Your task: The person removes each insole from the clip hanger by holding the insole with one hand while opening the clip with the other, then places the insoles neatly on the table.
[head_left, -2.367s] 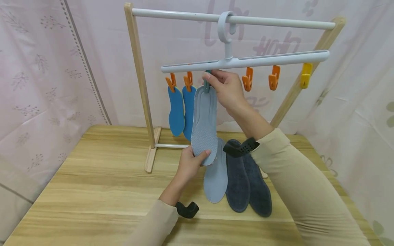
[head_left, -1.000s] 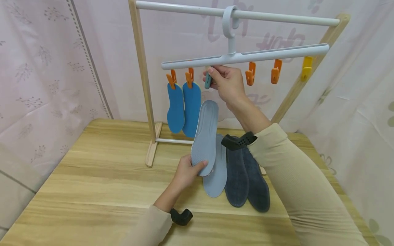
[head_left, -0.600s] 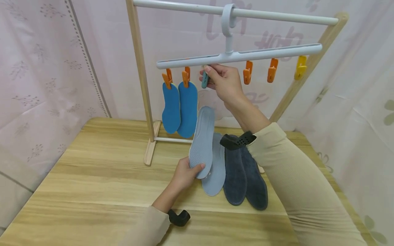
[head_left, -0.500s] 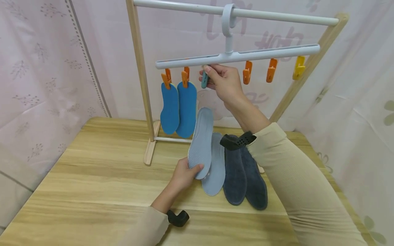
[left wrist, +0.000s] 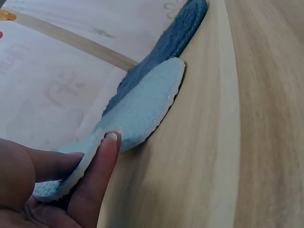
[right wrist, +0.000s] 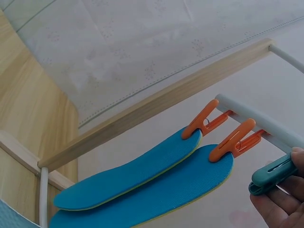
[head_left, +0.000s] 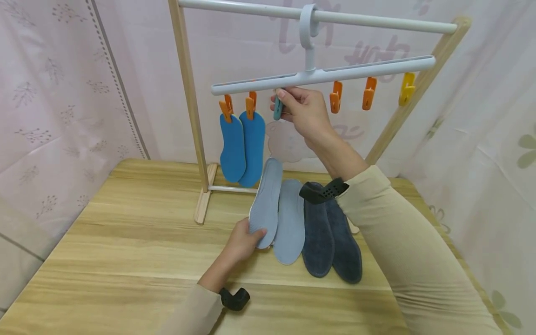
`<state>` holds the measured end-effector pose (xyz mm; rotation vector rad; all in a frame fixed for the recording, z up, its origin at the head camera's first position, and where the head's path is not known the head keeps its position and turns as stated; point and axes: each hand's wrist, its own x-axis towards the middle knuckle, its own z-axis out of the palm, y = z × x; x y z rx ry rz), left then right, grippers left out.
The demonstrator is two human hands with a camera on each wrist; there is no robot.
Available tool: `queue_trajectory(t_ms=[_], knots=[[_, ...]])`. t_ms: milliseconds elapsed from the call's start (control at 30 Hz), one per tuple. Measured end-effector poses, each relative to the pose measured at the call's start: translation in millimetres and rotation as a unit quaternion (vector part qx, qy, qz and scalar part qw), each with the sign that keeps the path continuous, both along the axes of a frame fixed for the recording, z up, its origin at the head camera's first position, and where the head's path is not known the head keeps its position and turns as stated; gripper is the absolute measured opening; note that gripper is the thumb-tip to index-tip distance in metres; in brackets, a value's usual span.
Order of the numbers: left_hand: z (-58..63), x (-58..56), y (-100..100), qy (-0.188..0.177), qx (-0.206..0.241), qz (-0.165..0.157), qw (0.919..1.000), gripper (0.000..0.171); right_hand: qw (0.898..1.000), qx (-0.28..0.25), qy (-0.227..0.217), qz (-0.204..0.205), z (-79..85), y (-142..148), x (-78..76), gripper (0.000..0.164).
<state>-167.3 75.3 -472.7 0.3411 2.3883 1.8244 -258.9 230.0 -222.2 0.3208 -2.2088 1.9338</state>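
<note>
In the head view, the hands were well apart. The left hand pinched a light gray insole near its lower edge, the thumb on its face; its top edge leaned away, with a gap up to the teal clip. The right hand held that clip between thumb and fingers, just below the white hanger. Close along the held insole's right edge, a second gray insole lay on the wooden table, with two dark insoles farther right. Two orange clips each gripped a blue insole, the pair's edges overlapping. Two more orange clips and a yellow clip hung toward the hanger's right end.

In the left wrist view, thumb and fingers clamped the held insole's pale rim; I could not tell whether it touched the insole lying beyond.

In the right wrist view, the fingertips gripped the teal clip, apart from the nearer blue insole.
</note>
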Motion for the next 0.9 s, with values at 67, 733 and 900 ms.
queue_trajectory(t_ms=[67,733,900], knots=[[-1.0,0.4,-1,-0.008,0.004,0.000,1.0000,0.031,1.000,0.001,-0.003,-0.001,-0.1,0,0.9,0.038],[-7.7,0.0,1,-0.068,-0.007,-0.028,0.9973,0.041,1.000,0.020,0.005,-0.009,-1.1,2,3.5,0.039],[2.1,7.4,4,-0.033,-0.150,0.045,0.9871,0.066,1.000,0.015,0.002,-0.007,-1.1,2,3.5,0.039]])
